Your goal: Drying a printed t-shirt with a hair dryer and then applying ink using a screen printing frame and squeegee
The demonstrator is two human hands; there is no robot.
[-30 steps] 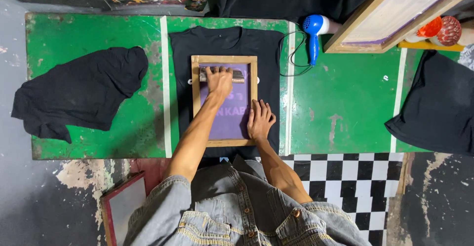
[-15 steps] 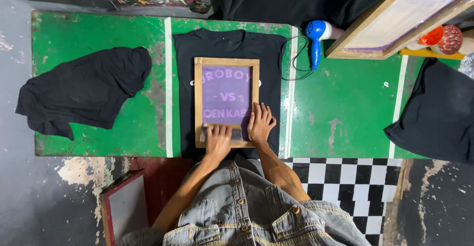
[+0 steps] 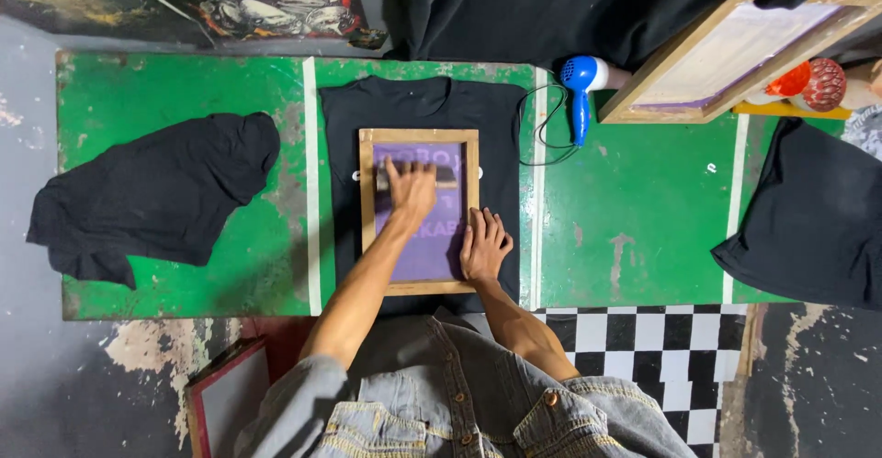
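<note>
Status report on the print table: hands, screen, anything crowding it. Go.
Left hand gripping the squeegee on the purple mesh, upper part. Right hand flat on the wooden screen frame, over the black T-shirt. Hair dryer and cord alongside, clear of the frame.

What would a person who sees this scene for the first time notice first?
Most striking is the wooden-framed purple printing screen lying on a flat black T-shirt in the middle of the worn green table. The left hand presses a wooden-handled squeegee on the upper part of the screen, while the right hand rests flat on the frame's lower right side. A blue and white hair dryer lies just to the right of the shirt.
</note>
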